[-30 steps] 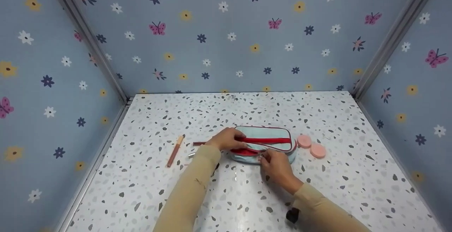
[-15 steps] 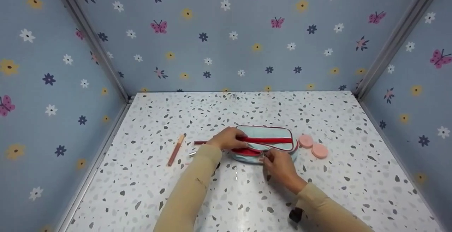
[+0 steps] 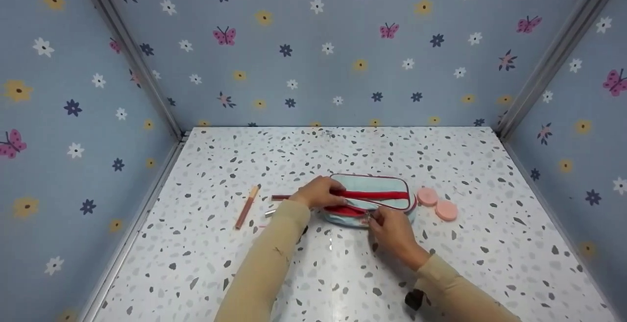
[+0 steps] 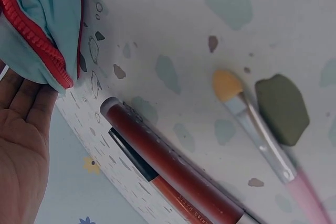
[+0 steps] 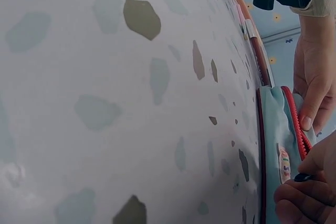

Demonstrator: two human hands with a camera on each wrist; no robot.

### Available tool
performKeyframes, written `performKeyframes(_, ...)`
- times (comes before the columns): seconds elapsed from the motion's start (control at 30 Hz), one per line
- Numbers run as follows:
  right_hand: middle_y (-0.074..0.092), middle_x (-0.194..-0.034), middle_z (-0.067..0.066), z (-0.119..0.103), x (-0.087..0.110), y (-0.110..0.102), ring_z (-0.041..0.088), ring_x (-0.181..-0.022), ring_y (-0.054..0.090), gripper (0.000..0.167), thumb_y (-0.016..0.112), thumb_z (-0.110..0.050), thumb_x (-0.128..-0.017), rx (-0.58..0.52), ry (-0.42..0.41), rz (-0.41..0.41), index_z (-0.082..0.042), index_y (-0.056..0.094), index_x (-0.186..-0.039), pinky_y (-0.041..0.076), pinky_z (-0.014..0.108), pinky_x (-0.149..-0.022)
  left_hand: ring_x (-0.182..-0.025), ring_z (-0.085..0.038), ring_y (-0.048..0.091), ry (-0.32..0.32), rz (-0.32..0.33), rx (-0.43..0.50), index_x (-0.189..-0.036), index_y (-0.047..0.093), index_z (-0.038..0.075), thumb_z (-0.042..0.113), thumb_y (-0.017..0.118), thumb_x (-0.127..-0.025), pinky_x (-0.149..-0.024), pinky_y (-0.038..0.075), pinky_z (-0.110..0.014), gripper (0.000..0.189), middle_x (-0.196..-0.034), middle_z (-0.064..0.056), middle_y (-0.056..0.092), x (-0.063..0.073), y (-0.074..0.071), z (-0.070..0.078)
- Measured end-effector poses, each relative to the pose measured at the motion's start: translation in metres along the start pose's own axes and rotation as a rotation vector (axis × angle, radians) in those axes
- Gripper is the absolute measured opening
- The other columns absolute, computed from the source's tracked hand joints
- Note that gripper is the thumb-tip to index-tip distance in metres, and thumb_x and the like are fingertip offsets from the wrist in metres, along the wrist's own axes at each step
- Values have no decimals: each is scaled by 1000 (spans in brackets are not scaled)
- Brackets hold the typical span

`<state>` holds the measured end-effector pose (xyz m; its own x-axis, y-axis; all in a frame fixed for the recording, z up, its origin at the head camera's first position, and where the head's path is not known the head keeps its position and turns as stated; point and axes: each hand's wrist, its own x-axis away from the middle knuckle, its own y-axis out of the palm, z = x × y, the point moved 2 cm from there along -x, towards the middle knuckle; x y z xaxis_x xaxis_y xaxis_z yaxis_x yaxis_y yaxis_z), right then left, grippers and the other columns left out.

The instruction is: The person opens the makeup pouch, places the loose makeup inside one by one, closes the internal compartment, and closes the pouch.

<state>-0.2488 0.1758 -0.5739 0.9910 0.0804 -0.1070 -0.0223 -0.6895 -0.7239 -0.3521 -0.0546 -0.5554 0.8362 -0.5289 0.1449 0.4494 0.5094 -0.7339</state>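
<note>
A light blue zip pouch with red trim and a red strap lies on the speckled table. My left hand grips its left end, thumb over the top beside the red zip. In the left wrist view, fingers of this hand lie against the pouch's fabric. At the pouch's front, my right hand pinches the zip pull. The right wrist view shows the dark pull tab between thumb and finger, with the zip parted to its left. The pouch's inside is hidden.
Left of the pouch lie a two-tone brown and peach stick, a red lip gloss tube, a black-tipped pencil and a pink-handled sponge applicator. Two round pink cases sit to the right. Patterned panels surround the table.
The whole head view has shifted slightly, so everything sits a little farther right. Both hands keep the same hold, and the right hand with the zip pull has barely moved along the pouch.
</note>
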Motion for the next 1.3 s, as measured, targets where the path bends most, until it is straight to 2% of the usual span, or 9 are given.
performKeyframes(0.17, 67, -76, -4, 0, 0, -1, 13, -67, 61, 13, 76, -13, -99, -4, 12, -20, -17, 73, -86, 50, 29, -58, -129, -23, 68, -19, 3, -5, -140, 74, 14, 37, 80, -98, -119, 50, -41, 49, -136, -5, 76, -1, 1, -1)
performKeyframes(0.6, 67, -74, -3, 1, 1, -7, 12, -67, 59, 15, 78, -8, -94, 28, -31, 30, -14, 72, -82, 50, 28, -61, -128, -23, 68, -34, -5, 12, -142, 73, 15, 38, 80, -98, -120, 49, -43, 50, -137, -4, 75, 0, 0, 1)
performKeyframes(0.83, 68, -77, -2, 0, 3, -9, 13, -70, 59, 11, 78, -10, -96, 56, -10, 12, -13, 74, -86, 51, 30, -65, -130, -25, 68, 15, -10, -14, -139, 75, 11, 35, 79, -100, -119, 50, -42, 46, -135, -6, 77, 0, 0, 3)
performKeyframes(1.07, 68, -75, -2, 4, 3, -13, 12, -64, 59, 12, 78, -9, -95, 75, -5, 12, -12, 73, -85, 48, 27, -56, -129, -24, 68, 5, -15, -8, -140, 74, 12, 35, 79, -99, -118, 50, -42, 47, -135, -6, 77, -1, 0, 2)
performKeyframes(1.3, 67, -74, -2, 5, 4, -16, 12, -65, 58, 14, 77, -7, -94, 93, -12, 27, -13, 71, -83, 47, 27, -58, -129, -24, 68, -1, -20, -5, -141, 74, 12, 37, 78, -100, -119, 50, -42, 48, -135, -5, 76, 0, -1, 0)
